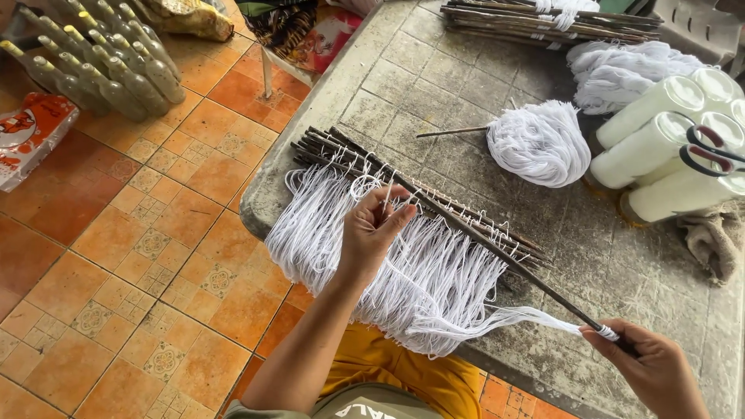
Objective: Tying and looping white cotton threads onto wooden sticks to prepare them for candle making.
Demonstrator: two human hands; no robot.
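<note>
My left hand [374,229] pinches thin white strings [403,279] that hang in a thick fringe from a row of dark sticks [365,167] lying on a grey stone table [434,85]. My right hand [656,365] grips the near end of one long dark stick [497,252], which slants across the fringe toward my left hand. White string is wrapped around that stick's end by my right fingers.
A loose bundle of white string [539,143] lies mid-table, another [621,70] behind it. White cylinders [660,147] with scissors [710,155] on them sit at right. More tied sticks [543,23] lie at the back. Bottles [101,62] stand on the tiled floor.
</note>
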